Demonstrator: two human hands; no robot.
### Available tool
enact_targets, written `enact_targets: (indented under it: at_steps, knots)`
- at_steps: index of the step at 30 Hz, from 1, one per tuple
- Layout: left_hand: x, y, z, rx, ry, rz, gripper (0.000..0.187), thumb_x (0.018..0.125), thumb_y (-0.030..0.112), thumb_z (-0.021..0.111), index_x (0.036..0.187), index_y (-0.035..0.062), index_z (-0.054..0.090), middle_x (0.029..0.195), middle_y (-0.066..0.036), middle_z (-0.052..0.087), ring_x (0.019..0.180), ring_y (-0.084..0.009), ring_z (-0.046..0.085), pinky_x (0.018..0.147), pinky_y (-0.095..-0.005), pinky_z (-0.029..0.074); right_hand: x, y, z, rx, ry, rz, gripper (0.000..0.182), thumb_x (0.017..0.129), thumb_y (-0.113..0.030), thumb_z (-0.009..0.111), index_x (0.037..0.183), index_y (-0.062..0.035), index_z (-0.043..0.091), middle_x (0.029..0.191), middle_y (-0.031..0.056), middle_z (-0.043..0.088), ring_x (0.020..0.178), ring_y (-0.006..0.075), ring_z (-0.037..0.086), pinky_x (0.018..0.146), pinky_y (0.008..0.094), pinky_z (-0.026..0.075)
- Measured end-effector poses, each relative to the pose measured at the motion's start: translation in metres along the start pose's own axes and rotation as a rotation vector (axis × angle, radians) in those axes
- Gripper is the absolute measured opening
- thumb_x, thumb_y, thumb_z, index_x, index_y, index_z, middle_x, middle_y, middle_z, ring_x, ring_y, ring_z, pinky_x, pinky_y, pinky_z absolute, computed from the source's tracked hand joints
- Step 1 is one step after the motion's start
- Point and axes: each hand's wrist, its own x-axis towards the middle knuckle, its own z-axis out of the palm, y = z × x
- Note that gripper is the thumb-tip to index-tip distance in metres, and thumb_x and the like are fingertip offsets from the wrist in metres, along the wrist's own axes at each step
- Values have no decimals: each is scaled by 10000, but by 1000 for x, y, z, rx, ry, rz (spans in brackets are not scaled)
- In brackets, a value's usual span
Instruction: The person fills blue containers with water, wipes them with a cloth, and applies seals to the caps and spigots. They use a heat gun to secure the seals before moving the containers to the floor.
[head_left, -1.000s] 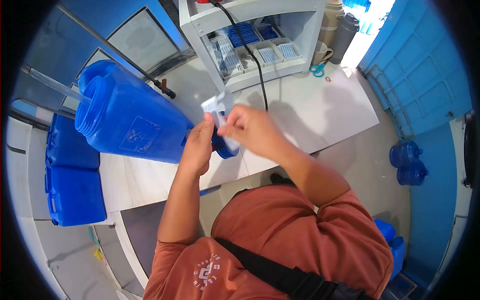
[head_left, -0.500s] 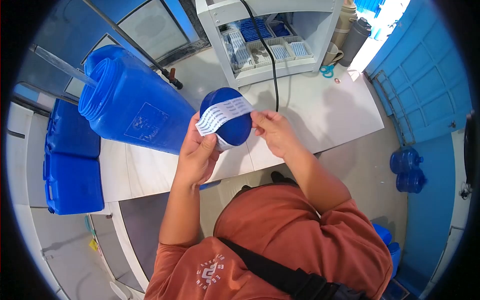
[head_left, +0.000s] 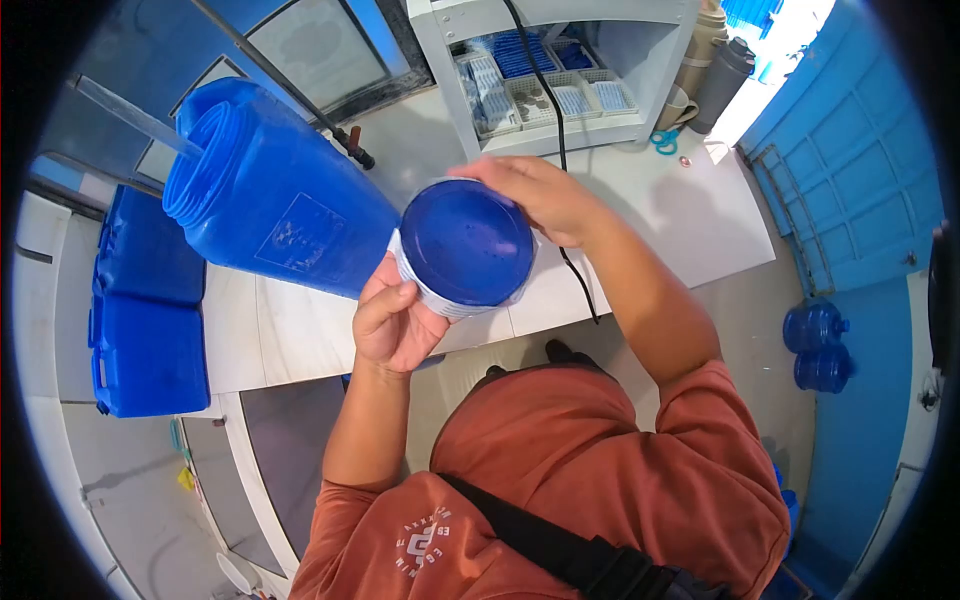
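Observation:
A round blue cap (head_left: 468,243) faces me, with a white printed strip (head_left: 432,297) wrapped around its side. My left hand (head_left: 395,322) is closed on the lower left of the cap, thumb against the strip. Along the upper right rim lies my right hand (head_left: 535,195), its fingers curved over the edge; its fingertips are partly hidden. Behind the cap on the left, a large blue jug (head_left: 290,200) stands with its threaded mouth uncovered. A clear tube (head_left: 135,118) reaches into that mouth.
A white shelf (head_left: 560,135) holds baskets of printed strips and blue pieces. A black cable (head_left: 563,190) hangs over the white counter (head_left: 680,220). Blue scissors (head_left: 665,142), a mug (head_left: 677,106) and a grey tumbler (head_left: 722,85) stand at the right. Blue containers (head_left: 150,355) are at far left.
The strip lay across the cap's face and now encircles its side. My right hand has moved from the strip's right end up onto the cap's upper rim. The cap has shifted slightly right.

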Motion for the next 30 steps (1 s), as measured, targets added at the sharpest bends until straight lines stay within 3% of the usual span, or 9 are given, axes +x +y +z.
enact_targets:
  at_steps: [2,4,5,7,22,25,27,28,30]
  knots:
    - [-3,2,-7,-191,-62,67,575,939,134,496,1445,-52,294,1495,-232,349,1369,-412,367,1127,-582,285,-10,5,2,68,30,-116,593,910,-415,671,1325,-16,532,1295,101,574,1187,177,532,961,329,453]
    - [-6,4,-6,-305,-8,112,561,942,125,494,1443,-41,303,1495,-228,350,1385,-406,341,1129,-595,271,-17,14,-3,-128,-31,-529,778,816,-468,756,1384,-14,480,1363,101,534,1237,201,510,1049,358,400]
    - [-7,5,-5,-420,37,147,549,944,116,491,1441,-30,311,1495,-224,351,1401,-400,316,1132,-608,257,-21,16,-3,-125,-38,-523,778,816,-468,756,1384,-14,480,1363,101,534,1237,201,510,1049,358,400]
    - [-6,6,-8,-491,21,162,509,965,127,457,1435,-28,336,1516,-226,320,1424,-401,268,1142,-630,206,-30,16,1,-517,-6,-634,895,712,-418,852,1404,-15,454,1396,106,510,1310,218,451,1100,364,340]
    - [11,7,-3,-506,-35,127,494,991,173,444,1439,-10,344,1527,-238,289,1418,-423,268,1129,-627,242,-29,11,8,-461,198,-581,829,688,-391,874,1336,-8,526,1298,137,594,1228,212,534,1056,348,385]
    - [12,14,0,-404,-36,122,590,958,178,534,1462,-7,287,1517,-233,301,1396,-415,315,1131,-604,263,-23,13,5,-351,124,-716,825,696,-418,862,1336,-18,528,1317,127,580,1261,207,501,1067,367,373]
    - [13,25,15,199,-68,141,780,876,138,667,1486,-6,203,1500,-223,322,1361,-399,376,1125,-558,302,-29,-3,2,-444,156,-737,795,718,-414,845,1342,-36,529,1332,116,572,1277,222,487,1077,368,363]
    - [4,26,22,296,36,113,912,785,100,763,1479,-25,185,1450,-229,375,1328,-394,417,1103,-535,356,-33,-14,2,-537,194,-754,765,740,-410,828,1347,-54,529,1346,106,563,1294,237,473,1087,368,352]
    - [-4,32,31,588,-20,73,921,790,53,733,1488,-38,139,1419,-182,411,1312,-287,426,1084,-431,345,-35,-34,5,-675,168,-795,696,760,-381,811,1335,-87,551,1326,83,583,1304,255,464,1115,405,305]
